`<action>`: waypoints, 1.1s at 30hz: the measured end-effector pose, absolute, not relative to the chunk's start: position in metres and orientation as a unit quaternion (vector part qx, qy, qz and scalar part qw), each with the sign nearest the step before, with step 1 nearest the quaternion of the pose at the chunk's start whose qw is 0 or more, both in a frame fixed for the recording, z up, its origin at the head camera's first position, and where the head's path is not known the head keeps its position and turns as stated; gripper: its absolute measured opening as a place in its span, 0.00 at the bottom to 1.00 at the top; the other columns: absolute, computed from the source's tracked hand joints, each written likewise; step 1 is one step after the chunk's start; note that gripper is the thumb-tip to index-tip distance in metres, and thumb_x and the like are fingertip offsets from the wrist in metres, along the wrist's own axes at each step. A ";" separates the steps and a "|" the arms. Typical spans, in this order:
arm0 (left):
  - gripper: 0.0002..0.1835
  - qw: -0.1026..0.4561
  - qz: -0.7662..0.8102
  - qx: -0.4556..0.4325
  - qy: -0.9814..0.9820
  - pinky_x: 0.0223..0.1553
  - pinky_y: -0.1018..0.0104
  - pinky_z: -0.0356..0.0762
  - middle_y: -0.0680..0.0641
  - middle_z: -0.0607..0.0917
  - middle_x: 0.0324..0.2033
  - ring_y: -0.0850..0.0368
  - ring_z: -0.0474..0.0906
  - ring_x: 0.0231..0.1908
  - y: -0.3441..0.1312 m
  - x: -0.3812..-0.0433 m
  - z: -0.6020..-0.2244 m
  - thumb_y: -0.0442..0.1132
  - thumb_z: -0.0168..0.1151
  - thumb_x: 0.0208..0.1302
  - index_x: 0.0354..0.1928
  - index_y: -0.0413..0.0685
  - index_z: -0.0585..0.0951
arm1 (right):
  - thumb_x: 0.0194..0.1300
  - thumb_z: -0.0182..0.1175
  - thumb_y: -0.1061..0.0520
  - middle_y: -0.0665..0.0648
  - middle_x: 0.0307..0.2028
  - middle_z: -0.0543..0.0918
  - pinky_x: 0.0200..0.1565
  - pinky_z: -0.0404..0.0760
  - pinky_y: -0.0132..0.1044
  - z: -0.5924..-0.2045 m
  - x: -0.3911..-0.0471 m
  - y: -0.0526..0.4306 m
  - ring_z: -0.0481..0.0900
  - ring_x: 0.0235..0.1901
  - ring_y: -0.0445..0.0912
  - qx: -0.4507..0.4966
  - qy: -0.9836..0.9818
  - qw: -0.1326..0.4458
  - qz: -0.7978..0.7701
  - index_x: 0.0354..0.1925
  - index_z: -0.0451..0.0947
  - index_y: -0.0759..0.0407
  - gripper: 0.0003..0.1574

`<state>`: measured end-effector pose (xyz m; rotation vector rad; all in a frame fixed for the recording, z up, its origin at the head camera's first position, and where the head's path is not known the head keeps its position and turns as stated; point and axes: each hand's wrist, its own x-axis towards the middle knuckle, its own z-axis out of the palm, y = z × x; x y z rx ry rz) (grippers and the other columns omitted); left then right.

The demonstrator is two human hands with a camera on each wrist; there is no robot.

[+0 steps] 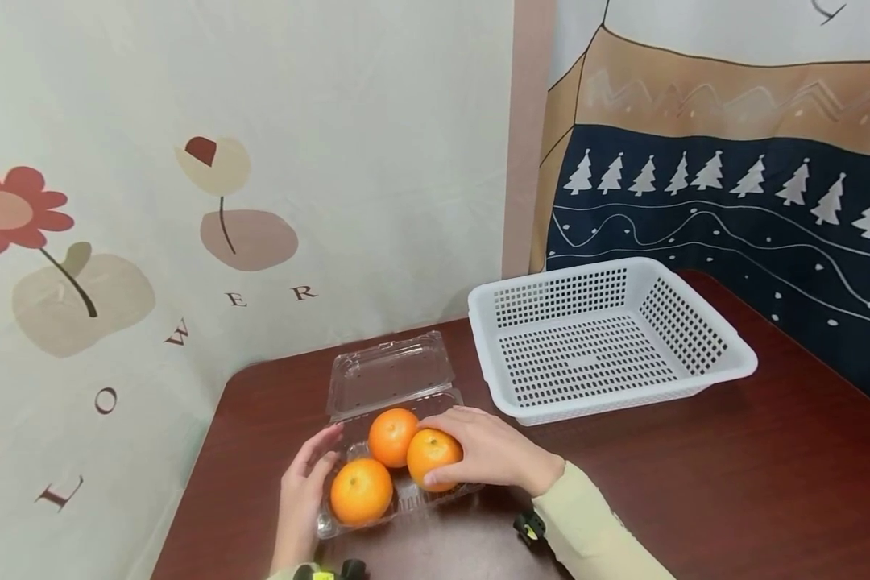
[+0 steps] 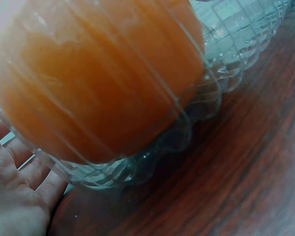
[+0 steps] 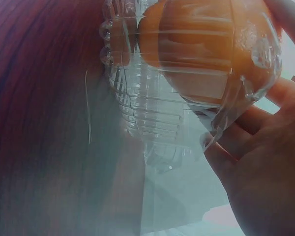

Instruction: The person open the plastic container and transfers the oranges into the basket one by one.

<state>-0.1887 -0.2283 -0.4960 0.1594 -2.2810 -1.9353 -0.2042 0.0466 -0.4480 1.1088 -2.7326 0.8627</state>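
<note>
A clear plastic clamshell box (image 1: pixel 410 501) lies with its lid (image 1: pixel 391 374) folded back, and three oranges are in view at its base. My right hand (image 1: pixel 495 451) grips the right orange (image 1: pixel 432 453), thumb in front and fingers over the far side. Next to that one sits the back orange (image 1: pixel 391 435). The front-left orange (image 1: pixel 361 493) rests at the box's left end. Beside this end is my left hand (image 1: pixel 303 491), its fingers loosely extended along the box wall. In the left wrist view an orange (image 2: pixel 98 83) shows through the ribbed plastic.
A white perforated plastic basket (image 1: pixel 587 358) stands at the back right, close to the box. Both are on a dark red-brown wooden table (image 1: pixel 696 483). Printed cloth hangings (image 1: pixel 377 161) rise behind the table's far edge and along its right side.
</note>
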 end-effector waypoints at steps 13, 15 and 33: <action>0.17 0.074 -0.643 0.054 -0.760 0.47 0.77 0.70 0.53 0.76 0.52 0.60 0.69 0.53 -0.228 -0.189 -0.497 0.35 0.51 0.64 0.54 0.56 0.74 | 0.47 0.54 0.25 0.35 0.44 0.72 0.38 0.72 0.28 -0.444 -0.204 0.048 0.69 0.40 0.33 0.350 -0.890 0.018 0.291 0.53 0.68 0.36 0.36; 0.17 0.074 -0.642 0.055 -0.761 0.47 0.77 0.70 0.53 0.76 0.52 0.60 0.69 0.52 -0.228 -0.189 -0.497 0.35 0.52 0.64 0.53 0.57 0.74 | 0.47 0.54 0.25 0.35 0.44 0.72 0.38 0.72 0.28 -0.444 -0.204 0.049 0.69 0.40 0.33 0.348 -0.890 0.017 0.293 0.53 0.68 0.36 0.37; 0.17 0.065 -0.641 0.067 -0.762 0.47 0.78 0.70 0.54 0.75 0.52 0.61 0.69 0.53 -0.228 -0.188 -0.496 0.37 0.52 0.64 0.54 0.57 0.73 | 0.47 0.53 0.25 0.37 0.47 0.72 0.37 0.73 0.27 -0.438 -0.202 0.052 0.70 0.38 0.33 0.342 -0.891 0.011 0.300 0.55 0.67 0.39 0.39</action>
